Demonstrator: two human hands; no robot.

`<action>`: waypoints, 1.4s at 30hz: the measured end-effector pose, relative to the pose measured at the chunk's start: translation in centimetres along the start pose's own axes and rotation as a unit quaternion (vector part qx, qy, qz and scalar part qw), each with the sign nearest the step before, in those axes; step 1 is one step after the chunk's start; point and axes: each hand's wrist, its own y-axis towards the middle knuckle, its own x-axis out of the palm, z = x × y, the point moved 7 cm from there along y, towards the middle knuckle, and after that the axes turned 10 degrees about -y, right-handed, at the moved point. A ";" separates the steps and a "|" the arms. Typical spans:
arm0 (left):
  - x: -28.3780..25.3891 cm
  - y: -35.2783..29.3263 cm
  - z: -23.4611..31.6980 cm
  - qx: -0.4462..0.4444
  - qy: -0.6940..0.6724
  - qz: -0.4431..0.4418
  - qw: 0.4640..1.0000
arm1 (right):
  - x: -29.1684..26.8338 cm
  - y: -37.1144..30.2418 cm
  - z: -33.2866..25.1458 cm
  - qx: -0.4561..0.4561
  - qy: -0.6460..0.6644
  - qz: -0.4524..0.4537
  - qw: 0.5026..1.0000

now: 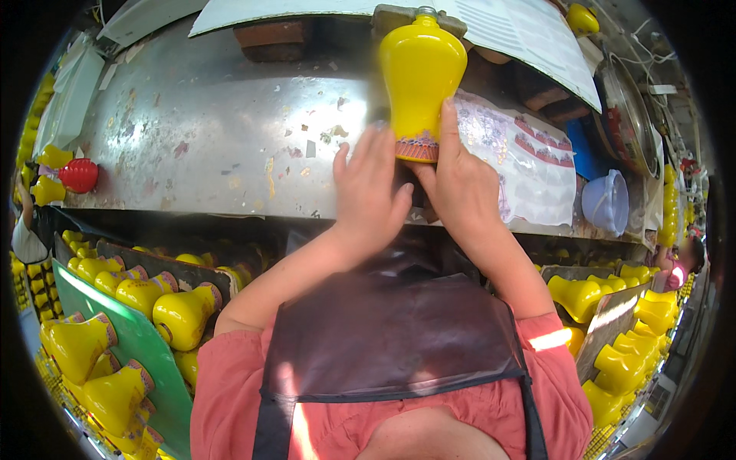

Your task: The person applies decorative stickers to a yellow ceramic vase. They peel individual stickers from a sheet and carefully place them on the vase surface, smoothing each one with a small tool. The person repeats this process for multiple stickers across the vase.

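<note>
Midway along the table (pixel 222 146), the yellow vase (pixel 423 73) is pointing neck-far, right hand (pixel 465 180) gripping its base, left hand (pixel 370 188) resting straight-fingered alongside, touch unclear. Loose grip could be letting it roll; rubbing, smearing the patterned band (pixel 418 147).

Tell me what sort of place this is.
Probably a vase-decorating workshop: many glossy yellow vases line both sides, a stained silver metal worktable stands ahead, and a white pattern-printed sheet lies beside the vase being handled.
</note>
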 end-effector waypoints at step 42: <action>-1.3 6.4 2.0 0.087 0.059 0.053 0.993 | -1.9 2.0 3.7 0.015 0.133 0.084 0.988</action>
